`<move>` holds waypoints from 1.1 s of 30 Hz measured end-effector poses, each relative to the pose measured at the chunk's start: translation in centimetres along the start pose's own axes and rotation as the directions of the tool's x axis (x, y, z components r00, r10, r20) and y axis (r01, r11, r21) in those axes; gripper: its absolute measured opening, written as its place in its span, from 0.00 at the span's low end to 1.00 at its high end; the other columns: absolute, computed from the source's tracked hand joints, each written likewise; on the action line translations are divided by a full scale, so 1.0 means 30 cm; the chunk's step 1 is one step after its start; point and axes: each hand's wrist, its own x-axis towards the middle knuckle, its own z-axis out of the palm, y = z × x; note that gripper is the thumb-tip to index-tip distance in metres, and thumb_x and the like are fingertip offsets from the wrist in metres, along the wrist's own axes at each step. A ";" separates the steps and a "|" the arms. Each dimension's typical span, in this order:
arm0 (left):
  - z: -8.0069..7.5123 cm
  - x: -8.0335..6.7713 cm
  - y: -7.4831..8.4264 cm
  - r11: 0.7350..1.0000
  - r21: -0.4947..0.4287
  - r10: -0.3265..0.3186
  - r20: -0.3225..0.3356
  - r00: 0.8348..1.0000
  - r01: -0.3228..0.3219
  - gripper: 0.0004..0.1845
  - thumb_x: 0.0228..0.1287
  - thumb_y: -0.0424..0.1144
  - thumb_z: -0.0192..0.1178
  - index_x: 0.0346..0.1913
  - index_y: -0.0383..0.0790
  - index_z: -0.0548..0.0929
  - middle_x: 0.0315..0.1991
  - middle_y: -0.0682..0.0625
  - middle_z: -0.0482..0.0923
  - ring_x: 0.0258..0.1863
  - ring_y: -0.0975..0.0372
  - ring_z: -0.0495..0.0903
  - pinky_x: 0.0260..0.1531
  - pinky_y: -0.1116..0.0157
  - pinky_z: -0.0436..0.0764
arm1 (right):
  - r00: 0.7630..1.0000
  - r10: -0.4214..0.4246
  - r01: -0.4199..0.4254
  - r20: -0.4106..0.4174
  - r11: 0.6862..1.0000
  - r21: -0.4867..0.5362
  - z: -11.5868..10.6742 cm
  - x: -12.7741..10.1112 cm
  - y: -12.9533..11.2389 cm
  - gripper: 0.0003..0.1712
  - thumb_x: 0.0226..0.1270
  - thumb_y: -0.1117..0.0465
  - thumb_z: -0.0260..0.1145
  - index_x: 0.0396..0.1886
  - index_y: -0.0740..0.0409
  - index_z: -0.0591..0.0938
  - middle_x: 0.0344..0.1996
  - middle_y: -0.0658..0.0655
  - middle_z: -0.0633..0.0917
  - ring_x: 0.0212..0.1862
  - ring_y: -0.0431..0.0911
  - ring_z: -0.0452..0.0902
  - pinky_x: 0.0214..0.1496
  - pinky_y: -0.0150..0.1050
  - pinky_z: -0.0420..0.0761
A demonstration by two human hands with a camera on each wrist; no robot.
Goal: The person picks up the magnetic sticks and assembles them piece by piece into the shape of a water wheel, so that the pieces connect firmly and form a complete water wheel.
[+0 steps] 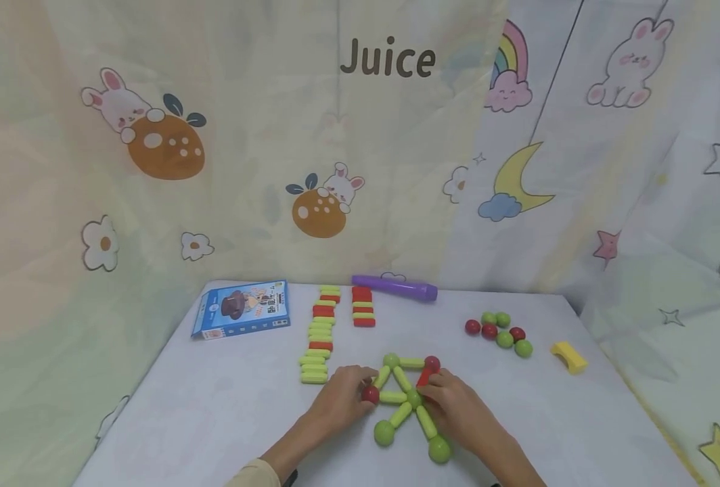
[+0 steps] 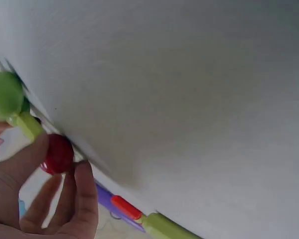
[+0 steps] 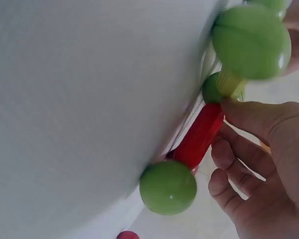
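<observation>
While the left hand point(image 1: 338, 399) is pinching the red ball point(image 1: 370, 394) and the right hand point(image 1: 457, 406) is gripping the red rod point(image 1: 423, 377), any sideways tug is likely risking the stick-and-ball frame point(image 1: 404, 399) popping apart

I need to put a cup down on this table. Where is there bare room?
Bare table shows left of the left hand, below the blue box, and at the right front below the yellow block. It is crowded around the stick-and-ball figure and the stick rows.
</observation>
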 end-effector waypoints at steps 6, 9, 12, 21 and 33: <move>-0.002 0.110 -0.024 0.881 -0.445 -0.237 -0.120 0.964 0.162 0.19 0.70 0.34 0.72 0.62 0.37 0.87 0.57 0.45 0.88 0.57 0.52 0.86 0.56 0.54 0.88 | 0.999 0.019 -0.025 0.032 0.986 0.167 -0.028 -0.025 0.037 0.10 0.66 0.68 0.79 0.46 0.57 0.93 0.40 0.45 0.90 0.41 0.36 0.81 0.43 0.35 0.87; -0.005 0.199 -0.045 0.835 -0.523 -0.343 -0.253 0.904 0.171 0.15 0.73 0.34 0.70 0.59 0.37 0.88 0.55 0.45 0.89 0.58 0.50 0.86 0.56 0.54 0.88 | 0.998 0.048 -0.053 0.030 0.972 0.228 -0.035 -0.032 0.059 0.10 0.66 0.69 0.78 0.46 0.55 0.93 0.38 0.44 0.89 0.39 0.34 0.79 0.42 0.33 0.86; -0.004 0.273 -0.074 0.860 -0.482 -0.369 -0.362 0.856 0.167 0.14 0.72 0.29 0.68 0.58 0.33 0.88 0.55 0.41 0.88 0.59 0.47 0.85 0.57 0.52 0.87 | 0.997 0.070 -0.073 0.019 0.971 0.226 -0.035 -0.032 0.068 0.12 0.64 0.69 0.80 0.46 0.54 0.93 0.39 0.44 0.88 0.41 0.36 0.79 0.44 0.34 0.86; -0.033 0.331 -0.126 0.977 0.078 -0.159 -0.343 0.926 0.196 0.15 0.71 0.26 0.68 0.58 0.30 0.87 0.50 0.39 0.84 0.51 0.50 0.81 0.56 0.53 0.87 | 0.990 -0.104 0.099 0.091 0.993 0.060 -0.012 0.036 0.024 0.20 0.67 0.67 0.79 0.56 0.48 0.92 0.55 0.50 0.87 0.54 0.44 0.78 0.57 0.39 0.86; -0.020 0.357 -0.082 0.915 0.364 -0.083 -0.248 0.965 0.172 0.08 0.70 0.33 0.73 0.45 0.31 0.88 0.35 0.44 0.80 0.38 0.55 0.76 0.43 0.59 0.86 | 0.980 -0.090 0.090 0.175 0.996 0.008 -0.020 0.046 0.039 0.19 0.69 0.63 0.76 0.59 0.50 0.92 0.47 0.44 0.88 0.52 0.42 0.76 0.54 0.42 0.82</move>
